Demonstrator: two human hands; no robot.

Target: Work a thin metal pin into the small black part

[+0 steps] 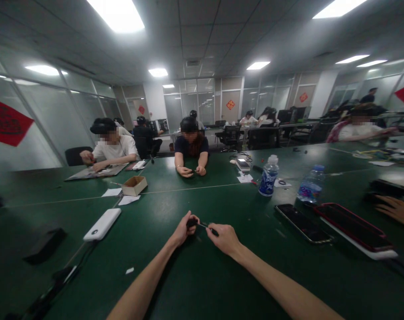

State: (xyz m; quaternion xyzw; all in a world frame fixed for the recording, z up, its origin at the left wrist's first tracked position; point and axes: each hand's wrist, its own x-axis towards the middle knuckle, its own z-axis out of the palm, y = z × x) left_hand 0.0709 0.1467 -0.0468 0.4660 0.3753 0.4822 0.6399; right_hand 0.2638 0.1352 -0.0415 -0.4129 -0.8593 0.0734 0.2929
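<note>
a: start with the biggest thing.
b: a wide green table [155, 200]. both bare forearms come in from its near edge and run up over it, closing toward each other, wrists low above the top.
a: what lies around?
b: well to the right of the fingers, a red-edged case [353, 229] and a dark phone [302, 223]. well to the left, a white power bank [102, 224]. beyond the fingers, a water bottle [268, 176] and a cardboard box [134, 185]. far right, another person's hand [397, 209] rests on the table.
a: now the hands.
b: the left hand [185, 227] has its fingers [192, 218] curled in, clenched round a small black piece [191, 222]. the right hand [226, 239] lies back-up just beside it, fingers bent under, pinching one end of a thin dark rod [206, 227].
a: where does the rod sit?
b: it bridges the gap between the two sets of fingers, one end at the black piece, the other under the right thumb and forefinger, just above the table.
a: is it joined to the piece?
b: i cannot tell, it's too small.
</note>
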